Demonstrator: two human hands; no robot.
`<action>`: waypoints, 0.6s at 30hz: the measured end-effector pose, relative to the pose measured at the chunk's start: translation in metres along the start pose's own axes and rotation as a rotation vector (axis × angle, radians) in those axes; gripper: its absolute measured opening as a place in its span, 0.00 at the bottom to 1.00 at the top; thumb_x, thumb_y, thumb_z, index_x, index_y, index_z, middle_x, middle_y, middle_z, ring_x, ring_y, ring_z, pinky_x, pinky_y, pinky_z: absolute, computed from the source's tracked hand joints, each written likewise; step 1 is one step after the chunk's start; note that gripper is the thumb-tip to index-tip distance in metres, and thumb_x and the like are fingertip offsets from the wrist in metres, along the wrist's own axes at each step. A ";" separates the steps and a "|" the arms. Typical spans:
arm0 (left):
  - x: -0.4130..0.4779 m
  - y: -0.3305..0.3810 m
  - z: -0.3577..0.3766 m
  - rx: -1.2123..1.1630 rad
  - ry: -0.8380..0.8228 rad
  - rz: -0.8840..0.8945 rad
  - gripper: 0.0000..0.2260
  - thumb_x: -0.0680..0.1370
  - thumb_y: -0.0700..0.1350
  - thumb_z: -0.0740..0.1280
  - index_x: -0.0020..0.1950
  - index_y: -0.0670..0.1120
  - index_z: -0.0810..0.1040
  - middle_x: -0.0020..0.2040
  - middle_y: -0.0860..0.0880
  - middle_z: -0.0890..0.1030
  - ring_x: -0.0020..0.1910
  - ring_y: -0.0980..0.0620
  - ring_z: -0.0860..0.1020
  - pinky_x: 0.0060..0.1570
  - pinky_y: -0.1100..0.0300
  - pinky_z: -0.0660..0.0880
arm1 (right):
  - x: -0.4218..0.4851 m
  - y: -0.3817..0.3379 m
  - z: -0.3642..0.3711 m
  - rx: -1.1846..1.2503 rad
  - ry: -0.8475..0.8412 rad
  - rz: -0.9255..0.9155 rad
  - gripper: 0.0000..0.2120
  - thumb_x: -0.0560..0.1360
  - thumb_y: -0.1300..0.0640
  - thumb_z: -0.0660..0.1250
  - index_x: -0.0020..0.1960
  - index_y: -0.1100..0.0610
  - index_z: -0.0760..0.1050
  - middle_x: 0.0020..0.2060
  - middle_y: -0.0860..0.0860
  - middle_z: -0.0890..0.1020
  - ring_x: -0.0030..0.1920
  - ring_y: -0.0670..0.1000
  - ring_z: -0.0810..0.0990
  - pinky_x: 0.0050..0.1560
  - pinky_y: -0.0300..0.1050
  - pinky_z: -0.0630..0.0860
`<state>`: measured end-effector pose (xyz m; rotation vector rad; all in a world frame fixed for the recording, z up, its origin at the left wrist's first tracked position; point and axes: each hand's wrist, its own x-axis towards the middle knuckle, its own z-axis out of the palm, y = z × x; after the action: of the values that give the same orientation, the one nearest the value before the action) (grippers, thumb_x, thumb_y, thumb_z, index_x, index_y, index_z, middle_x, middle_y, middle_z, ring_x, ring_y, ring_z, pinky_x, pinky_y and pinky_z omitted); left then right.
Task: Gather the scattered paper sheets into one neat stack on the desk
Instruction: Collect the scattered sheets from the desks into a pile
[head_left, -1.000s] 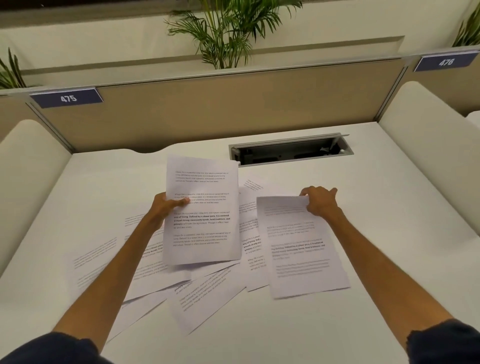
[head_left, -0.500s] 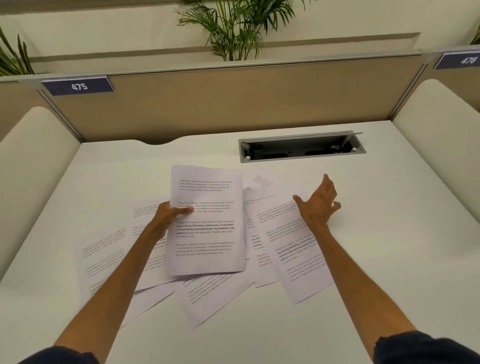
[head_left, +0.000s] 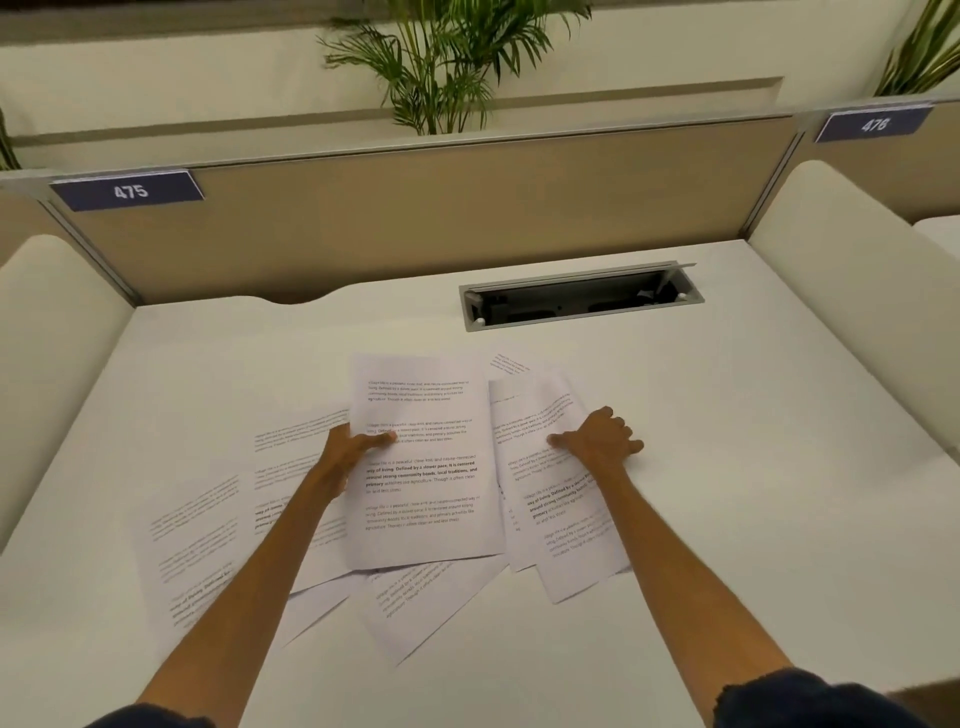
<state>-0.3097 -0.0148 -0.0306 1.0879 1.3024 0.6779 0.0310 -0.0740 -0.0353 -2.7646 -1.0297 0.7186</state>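
Observation:
Several printed white paper sheets lie scattered and overlapping on the white desk. My left hand grips the left edge of one sheet, held above the others, thumb on its printed face. My right hand presses on the right edge of a tilted sheet to the right, thumb on the paper and fingers curled at its edge. More sheets spread to the left and one sheet pokes out below the held one.
An open cable hatch is set in the desk behind the papers. A beige partition with labels 475 and 476 closes the back. Cream side panels flank the desk. Plants stand behind the partition.
My right hand let go of the right sheet, lifted open, then came down onto the tilted sheet's right edge. My left hand kept holding its sheet nearly still.

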 end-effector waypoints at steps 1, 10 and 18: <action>-0.001 -0.002 0.001 0.004 -0.002 -0.008 0.18 0.72 0.39 0.76 0.61 0.43 0.81 0.49 0.48 0.88 0.46 0.48 0.87 0.37 0.59 0.83 | -0.002 -0.002 0.001 0.007 0.006 -0.010 0.40 0.65 0.37 0.76 0.66 0.61 0.68 0.63 0.58 0.76 0.65 0.59 0.74 0.65 0.54 0.65; -0.004 -0.014 0.001 -0.028 0.052 -0.073 0.21 0.73 0.38 0.76 0.64 0.37 0.79 0.56 0.38 0.85 0.52 0.38 0.84 0.55 0.40 0.80 | -0.017 -0.012 -0.006 0.304 0.008 0.016 0.27 0.68 0.55 0.78 0.63 0.61 0.74 0.60 0.58 0.81 0.61 0.60 0.80 0.59 0.51 0.75; -0.008 -0.017 0.004 -0.081 0.109 -0.110 0.22 0.72 0.33 0.75 0.66 0.34 0.77 0.59 0.35 0.82 0.56 0.35 0.82 0.56 0.43 0.80 | -0.023 -0.043 -0.081 0.641 0.074 -0.222 0.22 0.67 0.50 0.79 0.56 0.58 0.78 0.53 0.56 0.84 0.46 0.58 0.86 0.50 0.53 0.83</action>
<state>-0.3104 -0.0298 -0.0430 0.9172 1.4057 0.7094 0.0281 -0.0508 0.0559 -2.0800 -0.8765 0.7441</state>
